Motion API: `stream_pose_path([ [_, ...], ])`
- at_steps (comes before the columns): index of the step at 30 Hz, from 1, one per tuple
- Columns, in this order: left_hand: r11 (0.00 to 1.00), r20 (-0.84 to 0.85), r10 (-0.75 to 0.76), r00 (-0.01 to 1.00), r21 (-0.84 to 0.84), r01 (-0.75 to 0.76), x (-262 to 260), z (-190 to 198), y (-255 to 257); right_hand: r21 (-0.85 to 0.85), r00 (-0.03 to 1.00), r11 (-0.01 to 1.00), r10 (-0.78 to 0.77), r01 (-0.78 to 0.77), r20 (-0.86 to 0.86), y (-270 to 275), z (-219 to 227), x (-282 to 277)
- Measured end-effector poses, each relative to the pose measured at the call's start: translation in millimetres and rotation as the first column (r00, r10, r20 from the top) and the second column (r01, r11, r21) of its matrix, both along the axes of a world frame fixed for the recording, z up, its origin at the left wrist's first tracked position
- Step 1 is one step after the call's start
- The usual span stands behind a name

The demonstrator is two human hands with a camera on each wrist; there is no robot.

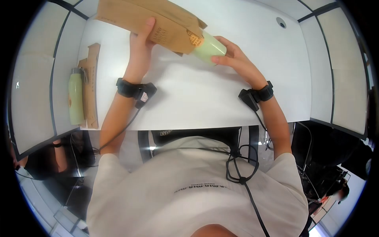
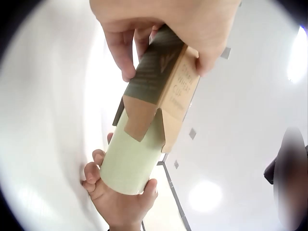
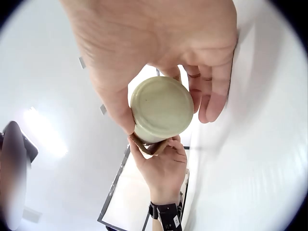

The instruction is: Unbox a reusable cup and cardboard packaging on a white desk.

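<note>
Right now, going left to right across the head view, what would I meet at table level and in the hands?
Capped green bottle → flattened cardboard → left hand → held green cylinder → right hand → round grey fitting.

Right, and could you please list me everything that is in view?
Cardboard box: one, brown, in left hand
Held bottle: one, pale green, partly inside box
Other bottle: one, green, at table's left
Cardboard piece: one, brown, beside other bottle
Table: one, white, before person
Round fitting: one, grey, table's far right
Panels: several, pale, black-edged, around table
Wrist cameras: two, black, one per wrist
Cables: several, black, from wrists, over shirt
Shirt: one, off-white, on person
Left hand: one, bare, gripping box
Right hand: one, bare, at bottle's base
</note>
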State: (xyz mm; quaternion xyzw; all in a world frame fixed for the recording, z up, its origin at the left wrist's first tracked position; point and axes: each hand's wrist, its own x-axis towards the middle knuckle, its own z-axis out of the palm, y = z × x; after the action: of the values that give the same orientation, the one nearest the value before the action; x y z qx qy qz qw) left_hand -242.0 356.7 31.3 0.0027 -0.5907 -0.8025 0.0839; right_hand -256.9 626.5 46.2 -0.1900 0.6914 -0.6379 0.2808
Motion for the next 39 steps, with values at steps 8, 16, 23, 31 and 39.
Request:
stream_pose_path([
  [8, 0.995, -0.039, 0.092, 0.995, 0.039, -0.09, -2, 11, -12, 0.11, 0.987, 0.991, 0.096, -0.082, -0.13, 4, -9, -2],
  [16, 0.971, -0.011, 0.128, 0.992, 0.206, -0.123, -6, 16, -26, 0.194, 0.987, 0.974, 0.133, -0.113, -0.091, 5, -7, -2],
  [23, 0.973, -0.003, 0.12, 0.993, 0.201, -0.117, -6, 14, -25, 0.198, 0.99, 0.976, 0.106, -0.086, -0.096, 4, 0, 2],
  [31, 0.991, 0.055, 0.03, 0.998, 0.129, -0.037, -3, 7, -16, 0.209, 0.979, 0.971, 0.145, -0.113, -0.143, 4, 2, 4],
  [39, 0.999, 0.086, -0.013, 0.996, 0.045, 0.009, 1, 11, -5, 0.223, 0.968, 0.956, 0.22, -0.19, -0.121, 6, 0, 2],
])
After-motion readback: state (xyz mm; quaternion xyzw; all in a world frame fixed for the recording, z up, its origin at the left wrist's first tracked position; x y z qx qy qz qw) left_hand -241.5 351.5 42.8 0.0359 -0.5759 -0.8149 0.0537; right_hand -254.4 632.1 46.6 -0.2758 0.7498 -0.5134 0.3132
